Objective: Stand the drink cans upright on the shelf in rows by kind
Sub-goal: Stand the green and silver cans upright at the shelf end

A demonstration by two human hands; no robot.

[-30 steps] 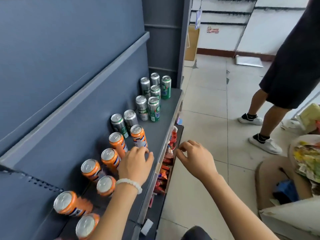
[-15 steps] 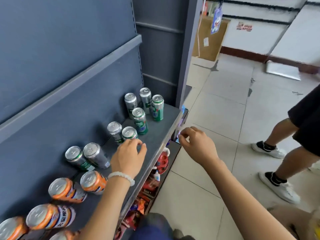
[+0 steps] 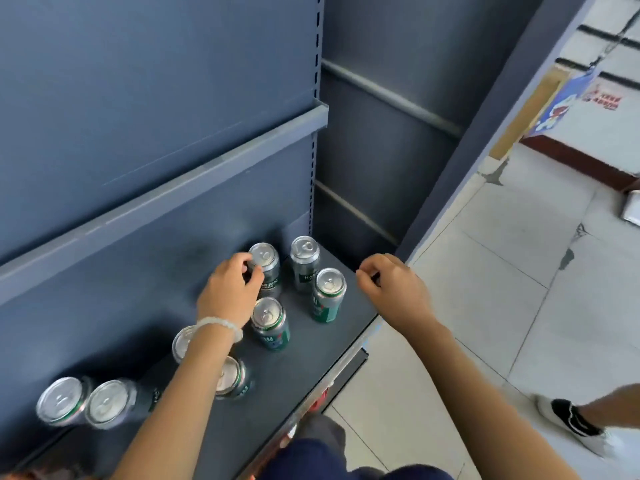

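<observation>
I am moving along the dark grey metal shelf (image 3: pixel 311 358) toward its far end: a second ago my left hand (image 3: pixel 230 292) was resting among the orange cans at the near end, and those have slipped almost out of sight at the bottom left edge, while now my fingers and thumb are curling round the rim of a dark grey aluminium can lettered Harbin (image 3: pixel 266 270) at the far left of the cluster. My right hand (image 3: pixel 391 289) is hovering loosely curled over the shelf's front right corner, holding nothing, much as it was before. To my mind this means the orange row is finished with and I am now sorting the silver-topped kinds. A second dark grey can (image 3: pixel 304 263) is standing just right of the one I am gripping, and two green-bodied cans, the far one (image 3: pixel 329 299) and the near one (image 3: pixel 270 323), are standing upright nearer the front edge. Two more cans are partly hiding behind my forearm, one behind my wrist (image 3: pixel 183 342) and one green-banded (image 3: pixel 235 377), and a pair (image 3: pixel 90 401) is standing side by side, touching, at the near left. All are smooth, glossy cylinders with brushed silver lids and ring pulls; the shelf is flat and matt, likely letting the cans slide easily. Pale floor tiles (image 3: pixel 502 306) are lying to the right.
</observation>
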